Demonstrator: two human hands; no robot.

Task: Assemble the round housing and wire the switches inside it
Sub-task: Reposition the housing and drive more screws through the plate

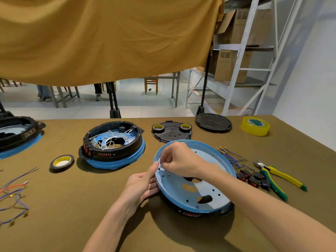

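Observation:
A round blue housing plate (214, 180) with holes and cutouts lies tilted in front of me, its black rim showing at the near edge. My left hand (141, 184) holds the plate's left edge, index finger raised against the rim. My right hand (179, 160) is over the plate and pinches something small near its left rim; what it is cannot be made out. A bundle of red-and-black switches (252, 178) with blue wires (231, 157) lies just right of the plate.
A wired black-and-blue housing (112, 148) sits behind left, another at far left (16, 135). Black tape roll (61, 162), black cover with two tape rolls (171, 130), round black lid (213, 122), yellow tape (255, 126), green-yellow pliers (276, 178), loose wires (14, 195) lie about.

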